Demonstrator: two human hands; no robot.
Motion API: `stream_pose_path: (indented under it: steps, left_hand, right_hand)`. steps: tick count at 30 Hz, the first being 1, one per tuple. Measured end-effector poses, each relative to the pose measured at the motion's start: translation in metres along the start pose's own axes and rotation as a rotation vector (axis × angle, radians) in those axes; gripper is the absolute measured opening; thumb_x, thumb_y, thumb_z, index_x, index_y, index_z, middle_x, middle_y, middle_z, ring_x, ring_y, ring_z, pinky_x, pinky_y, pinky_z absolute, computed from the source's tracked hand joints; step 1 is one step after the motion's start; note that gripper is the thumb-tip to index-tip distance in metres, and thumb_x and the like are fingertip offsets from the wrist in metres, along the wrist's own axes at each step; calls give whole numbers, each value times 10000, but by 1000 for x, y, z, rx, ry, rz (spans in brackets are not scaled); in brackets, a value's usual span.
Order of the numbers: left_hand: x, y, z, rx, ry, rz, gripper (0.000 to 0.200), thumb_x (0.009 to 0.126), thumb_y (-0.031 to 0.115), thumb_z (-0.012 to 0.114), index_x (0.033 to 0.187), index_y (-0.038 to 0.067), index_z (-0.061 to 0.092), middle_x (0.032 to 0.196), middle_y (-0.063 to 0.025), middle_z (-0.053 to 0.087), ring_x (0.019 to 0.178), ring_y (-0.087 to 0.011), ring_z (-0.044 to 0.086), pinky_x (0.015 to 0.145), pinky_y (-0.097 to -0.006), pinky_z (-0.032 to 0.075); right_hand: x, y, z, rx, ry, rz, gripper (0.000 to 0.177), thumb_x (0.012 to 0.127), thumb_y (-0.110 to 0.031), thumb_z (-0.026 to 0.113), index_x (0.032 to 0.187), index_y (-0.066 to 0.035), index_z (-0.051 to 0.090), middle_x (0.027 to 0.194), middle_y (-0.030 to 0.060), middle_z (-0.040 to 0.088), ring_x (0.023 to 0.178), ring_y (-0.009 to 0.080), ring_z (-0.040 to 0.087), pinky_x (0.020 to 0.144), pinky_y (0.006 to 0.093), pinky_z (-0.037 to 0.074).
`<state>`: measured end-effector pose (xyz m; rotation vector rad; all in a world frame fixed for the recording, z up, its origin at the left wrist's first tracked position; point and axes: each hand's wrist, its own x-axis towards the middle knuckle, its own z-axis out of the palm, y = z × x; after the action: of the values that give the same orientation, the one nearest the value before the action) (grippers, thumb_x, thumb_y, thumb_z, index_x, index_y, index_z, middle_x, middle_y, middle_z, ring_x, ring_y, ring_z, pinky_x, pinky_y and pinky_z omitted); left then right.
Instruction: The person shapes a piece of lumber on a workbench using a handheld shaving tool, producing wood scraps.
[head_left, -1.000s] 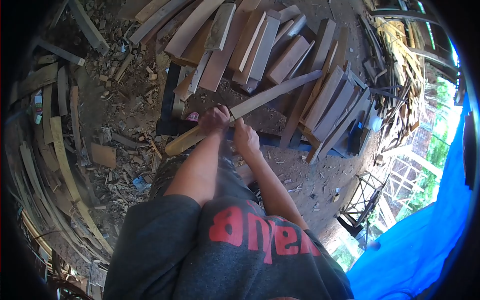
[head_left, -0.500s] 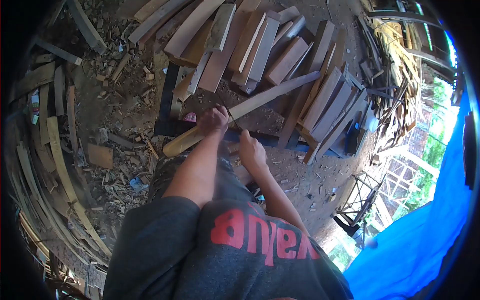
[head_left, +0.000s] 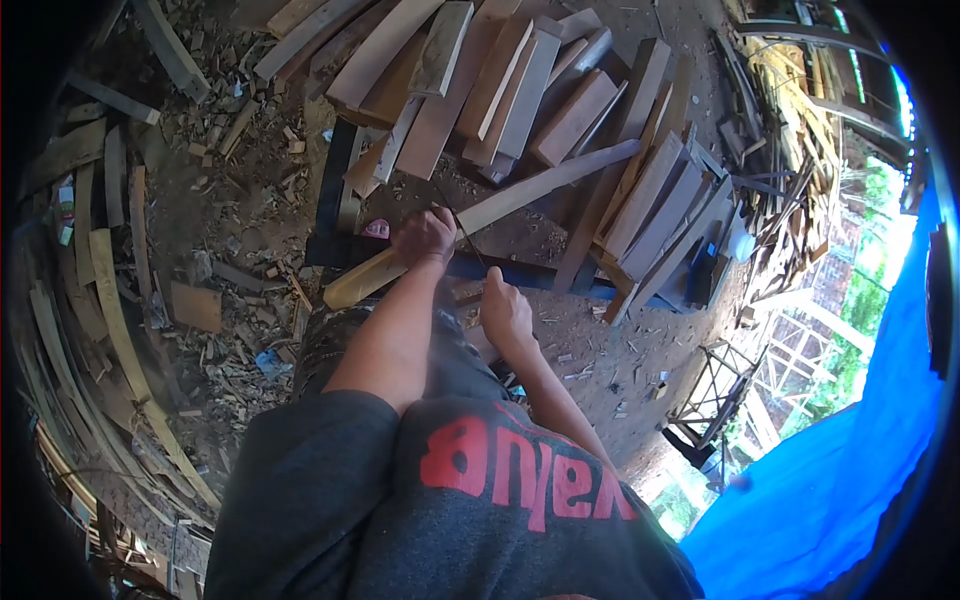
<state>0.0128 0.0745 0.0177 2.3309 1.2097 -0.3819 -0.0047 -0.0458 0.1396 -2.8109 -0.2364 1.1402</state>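
A long pale wooden plank lies slantwise in front of me, its yellowish near end toward the lower left. My left hand is closed over it, the fingers wrapped on its upper side. A thin dark strip, like a blade seen edge-on, crosses the plank just right of my left hand. My right hand is closed in a fist at the strip's near end, below the plank. The strip's handle, if any, is hidden in the fist.
Stacked wooden beams stand beyond the plank on a dark frame. Long boards line the left side. Wood scraps litter the ground. At right are a heap of thin slats and a blue tarp.
My right hand has moved slightly toward my body with the dark strip. My left hand stays on the plank, and the plank has hardly shifted.
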Motion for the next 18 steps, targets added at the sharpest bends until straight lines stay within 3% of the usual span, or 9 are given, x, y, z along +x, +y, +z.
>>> stream_pose_path:
  steps: [5,9,11,18]
  left_hand:
    - [3,-1,2,10,9,-5,491,872,357,384,617,82,701,677,-168,677,667,-339,686,625,-446,546]
    - [5,5,-6,1,14,-4,498,871,366,375,626,82,704,682,-170,678,678,-340,687,633,-443,545]
    - [-1,2,-6,3,-36,-4,502,872,368,370,634,81,706,697,-178,679,695,-339,689,649,-444,545]
    - [2,-1,-5,8,-59,1,498,875,369,369,651,83,710,716,-174,684,706,-339,689,668,-443,545]
  right_hand:
    - [65,-16,21,23,88,-100,131,933,-185,422,971,-61,438,831,277,631,807,485,608,700,578,456]
    - [33,-5,8,57,162,-177,125,925,-172,419,972,-60,446,827,277,630,796,478,610,689,568,468]
    - [-2,-4,-5,17,27,-22,116,900,-139,432,975,-55,459,828,276,629,798,477,611,694,558,478]
    - [59,-18,20,28,92,-70,139,939,-188,408,984,-64,448,827,278,628,817,485,605,709,576,459]
